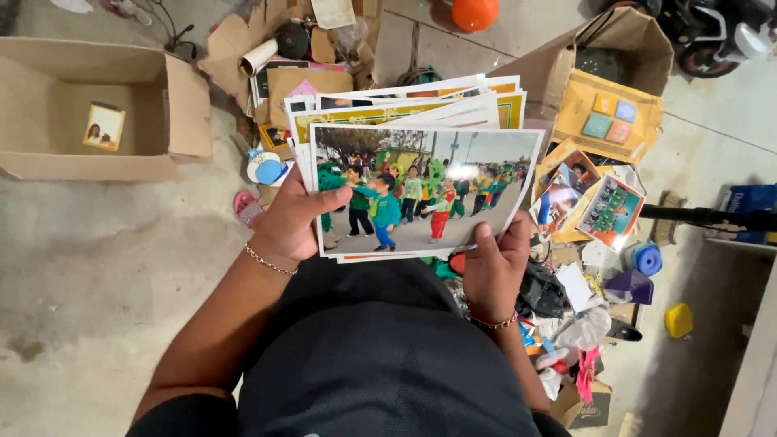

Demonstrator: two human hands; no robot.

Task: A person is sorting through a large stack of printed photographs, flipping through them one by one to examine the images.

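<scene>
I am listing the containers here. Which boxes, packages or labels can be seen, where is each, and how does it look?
Open box: upper left on the floor, brown cardboard, one small photo inside.
Paper bag: upper right, brown, open.
Yellow package: below the bag, flat, with coloured squares.
Blue box: right edge, partly hidden.
Small box: bottom right, brown with a dark label.

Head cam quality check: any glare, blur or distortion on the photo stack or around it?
Head view: soft, even light with no hard shadows; a small white glare spot sits near the middle of the top photo; the stack and both hands, left hand and right hand, are fairly sharp; the cardboard box and frame edges look softer; straight lines bow slightly toward the corners, a wide-lens effect.
</scene>
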